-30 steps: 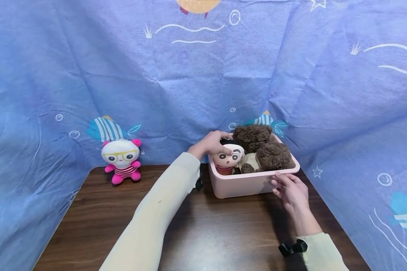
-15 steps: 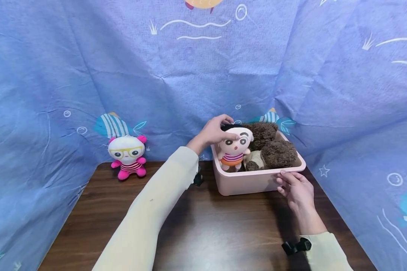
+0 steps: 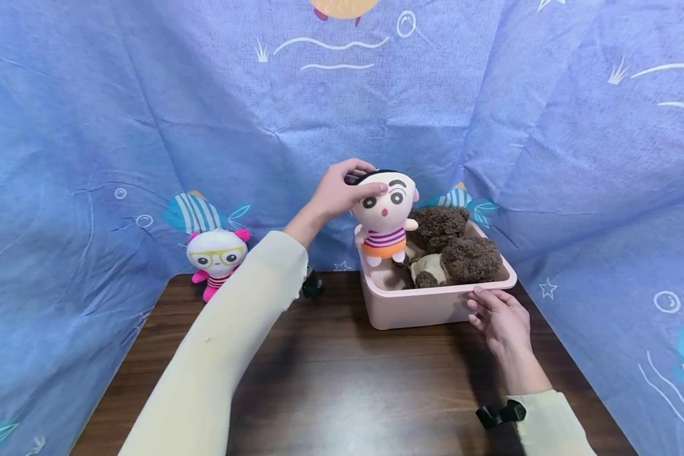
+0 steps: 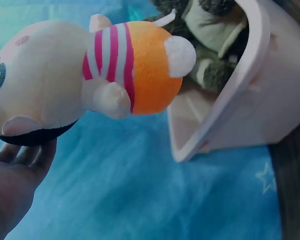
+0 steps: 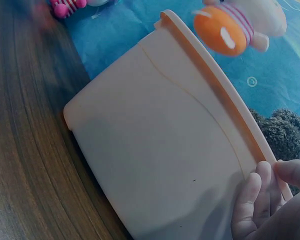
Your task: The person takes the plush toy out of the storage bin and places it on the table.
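Observation:
My left hand [image 3: 342, 190] grips a plush boy doll [image 3: 383, 218] by the head, thumb across its brow. The doll has black hair, a purple-striped top and orange shorts, and hangs upright above the left end of a pink storage bin [image 3: 416, 310]. In the left wrist view the doll's feet [image 4: 181, 56] are near the bin's rim. My right hand [image 3: 504, 323] pinches the bin's front rim near its right corner, with the thumb on top and fingers against the outer wall. Brown curly teddy bears [image 3: 472, 259] lie inside the bin.
A pink and white panda plush [image 3: 216, 253] with yellow glasses sits at the back left of the wooden table [image 3: 342, 380], partly behind my left sleeve. A blue fish-print cloth [image 3: 296, 126] hangs behind the table and along its sides.
My left hand has lifted the boy doll up out of the bin and slightly leftward, uncovering the bin's left end. The right hand has kept its hold on the rim.

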{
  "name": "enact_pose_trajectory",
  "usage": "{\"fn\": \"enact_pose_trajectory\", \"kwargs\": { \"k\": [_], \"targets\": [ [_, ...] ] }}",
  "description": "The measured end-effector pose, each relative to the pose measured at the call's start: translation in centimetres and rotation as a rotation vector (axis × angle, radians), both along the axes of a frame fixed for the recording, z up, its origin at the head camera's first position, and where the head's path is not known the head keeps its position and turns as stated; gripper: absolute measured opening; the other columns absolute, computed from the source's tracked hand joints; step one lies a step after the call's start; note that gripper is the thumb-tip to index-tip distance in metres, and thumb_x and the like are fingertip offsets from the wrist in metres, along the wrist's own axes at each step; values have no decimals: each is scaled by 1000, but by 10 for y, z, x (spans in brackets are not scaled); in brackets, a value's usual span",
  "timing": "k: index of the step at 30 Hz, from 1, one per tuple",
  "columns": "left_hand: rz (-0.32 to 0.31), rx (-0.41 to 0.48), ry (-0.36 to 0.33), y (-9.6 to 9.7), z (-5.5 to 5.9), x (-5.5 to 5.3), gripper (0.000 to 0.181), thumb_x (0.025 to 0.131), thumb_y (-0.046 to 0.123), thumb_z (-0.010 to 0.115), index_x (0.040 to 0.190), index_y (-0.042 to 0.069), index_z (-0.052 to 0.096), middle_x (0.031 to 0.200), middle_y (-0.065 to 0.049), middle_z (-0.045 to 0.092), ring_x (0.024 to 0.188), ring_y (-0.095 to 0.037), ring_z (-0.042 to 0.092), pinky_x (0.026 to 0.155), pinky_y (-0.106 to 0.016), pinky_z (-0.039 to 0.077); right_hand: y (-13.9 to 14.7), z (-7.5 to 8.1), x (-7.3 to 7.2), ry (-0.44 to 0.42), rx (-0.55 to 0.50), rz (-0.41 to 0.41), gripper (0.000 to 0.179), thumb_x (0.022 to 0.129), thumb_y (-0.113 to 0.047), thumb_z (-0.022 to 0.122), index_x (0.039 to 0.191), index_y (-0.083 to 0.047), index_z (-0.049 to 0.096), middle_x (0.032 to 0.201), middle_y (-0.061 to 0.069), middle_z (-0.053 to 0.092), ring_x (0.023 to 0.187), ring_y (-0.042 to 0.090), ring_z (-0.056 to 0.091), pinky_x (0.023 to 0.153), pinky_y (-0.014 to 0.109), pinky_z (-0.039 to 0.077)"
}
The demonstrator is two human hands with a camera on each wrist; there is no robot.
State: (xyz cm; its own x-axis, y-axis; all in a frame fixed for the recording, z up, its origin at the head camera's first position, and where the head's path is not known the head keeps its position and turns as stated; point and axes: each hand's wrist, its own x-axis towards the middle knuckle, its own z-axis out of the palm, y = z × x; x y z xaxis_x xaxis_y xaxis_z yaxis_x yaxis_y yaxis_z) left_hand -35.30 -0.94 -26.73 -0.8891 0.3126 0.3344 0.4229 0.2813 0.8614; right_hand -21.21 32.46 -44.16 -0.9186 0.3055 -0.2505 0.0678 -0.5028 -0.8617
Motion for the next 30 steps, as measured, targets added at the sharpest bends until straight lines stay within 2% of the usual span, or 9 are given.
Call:
{"fn": "enact_pose_trajectory", "kwargs": {
  "k": [4,7,10,14,20,26,30],
  "targets": [
    [23,-9,8,-20,9,4,45,82,35,87,120,16,72,121,-5,68,110,-21,62,93,-37,54,1,0,1,3,-3,7,20,93,-5,75,92,-15,57,80,0,79,65,10,73,50,26,56],
    [34,-11,-7,-37,9,5,45,83,34,86,121,15,72,120,-6,68,110,-21,62,92,-37,55,1,0,1,6,-1,4,21,93,-5,75,93,-15,57,80,1,79,65,10,73,50,26,56],
    [52,-12,-30,-54,5,7,45,84,33,86,122,14,72,119,-8,69,109,-22,63,88,-37,58,1,1,1,9,2,2,21,92,-6,76,93,-15,57,80,1,79,65,10,74,50,26,56],
    [103,-33,-80,-79,-6,10,49,85,35,85,126,14,70,122,-8,67,111,-22,62,87,-37,58,2,0,0,10,-1,7,20,92,-5,76,92,-15,58,80,1,79,65,10,74,50,27,56],
    [148,-50,-132,-104,-35,6,52,86,33,84,131,11,68,129,-12,66,116,-26,61,87,-36,57,5,1,-1,12,9,-13,18,93,-5,76,89,-14,60,80,1,79,64,10,73,49,27,56],
    [150,-89,-174,-113,-80,-7,52,87,28,83,131,7,67,131,-16,64,120,-31,58,87,-36,56,5,1,-1,8,8,-5,19,93,-6,76,89,-15,59,80,1,79,65,10,73,50,27,57],
    [160,-137,-188,-118,-107,-11,49,88,26,83,130,7,67,133,-17,63,121,-33,57,90,-41,54,2,-1,-1,-10,25,-8,21,93,-7,76,91,-15,57,80,0,79,65,9,73,50,26,57]
  ]
}}
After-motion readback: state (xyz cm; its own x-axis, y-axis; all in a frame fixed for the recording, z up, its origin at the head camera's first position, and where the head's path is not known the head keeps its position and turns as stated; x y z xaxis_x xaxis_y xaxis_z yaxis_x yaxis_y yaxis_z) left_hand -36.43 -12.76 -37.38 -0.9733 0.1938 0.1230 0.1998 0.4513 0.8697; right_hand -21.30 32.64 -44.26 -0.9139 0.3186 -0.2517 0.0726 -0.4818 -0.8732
